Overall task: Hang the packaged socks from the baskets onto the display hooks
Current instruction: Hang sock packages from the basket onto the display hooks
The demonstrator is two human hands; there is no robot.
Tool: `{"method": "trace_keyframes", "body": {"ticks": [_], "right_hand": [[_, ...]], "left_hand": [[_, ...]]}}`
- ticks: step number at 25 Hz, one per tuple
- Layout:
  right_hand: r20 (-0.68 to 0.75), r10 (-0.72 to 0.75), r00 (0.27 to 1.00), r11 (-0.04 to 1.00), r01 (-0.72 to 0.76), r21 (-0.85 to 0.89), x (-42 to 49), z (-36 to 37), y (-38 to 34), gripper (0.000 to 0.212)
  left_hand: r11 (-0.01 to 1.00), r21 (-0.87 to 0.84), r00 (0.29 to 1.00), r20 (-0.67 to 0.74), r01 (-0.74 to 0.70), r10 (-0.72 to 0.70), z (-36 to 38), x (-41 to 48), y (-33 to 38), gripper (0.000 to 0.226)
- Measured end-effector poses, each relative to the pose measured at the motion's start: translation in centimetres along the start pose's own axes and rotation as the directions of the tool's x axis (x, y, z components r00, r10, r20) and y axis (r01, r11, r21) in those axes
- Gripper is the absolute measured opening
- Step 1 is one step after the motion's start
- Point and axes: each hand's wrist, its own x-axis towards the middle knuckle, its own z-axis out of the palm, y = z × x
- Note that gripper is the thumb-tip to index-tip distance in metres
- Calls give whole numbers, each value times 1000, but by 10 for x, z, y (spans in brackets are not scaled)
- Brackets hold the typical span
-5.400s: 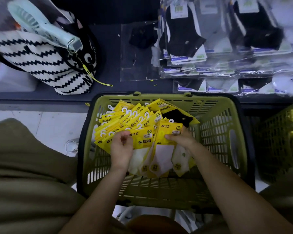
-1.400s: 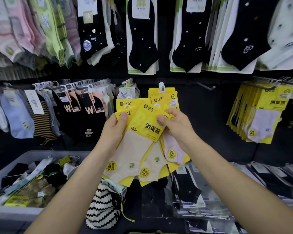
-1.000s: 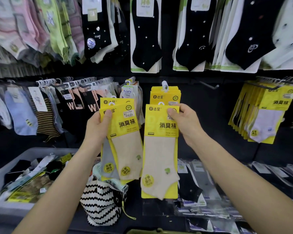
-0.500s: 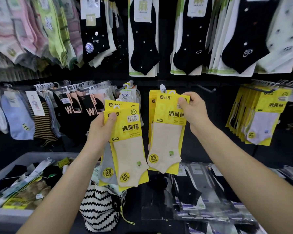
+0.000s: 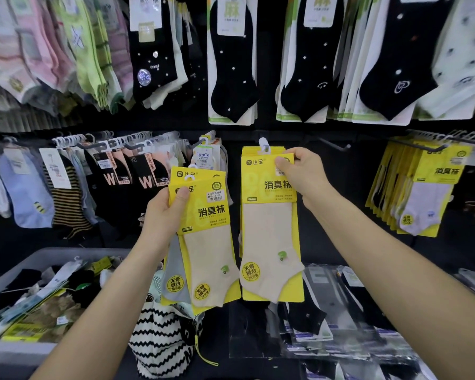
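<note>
My left hand (image 5: 163,215) grips a small stack of yellow sock packs (image 5: 203,237), a beige sock in front and a grey one behind. My right hand (image 5: 303,174) pinches the top right corner of another yellow beige-sock pack (image 5: 269,229), which hangs in front of more yellow packs on a display hook (image 5: 263,145) with a white hanger tab. The green basket is out of view.
Black and pastel socks hang in the row above. Striped and black socks (image 5: 107,182) crowd hooks at left. An empty hook (image 5: 337,144) sticks out at right, beside more yellow packs (image 5: 422,187). A grey bin of mixed socks (image 5: 36,294) and a zigzag bag (image 5: 159,341) lie below.
My right hand lifted its pack up to the hook, where it now hangs flat against the other yellow packs. My left hand stayed about where it was with its stack.
</note>
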Motion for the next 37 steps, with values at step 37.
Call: {"method": "trace_keyframes", "body": {"ticks": [37], "right_hand": [[20,-125,992,986,122,116,-10,-15,3,7]], "left_hand": [[993,-116,998,-63,5,-12,55,-3,-1,7]]}}
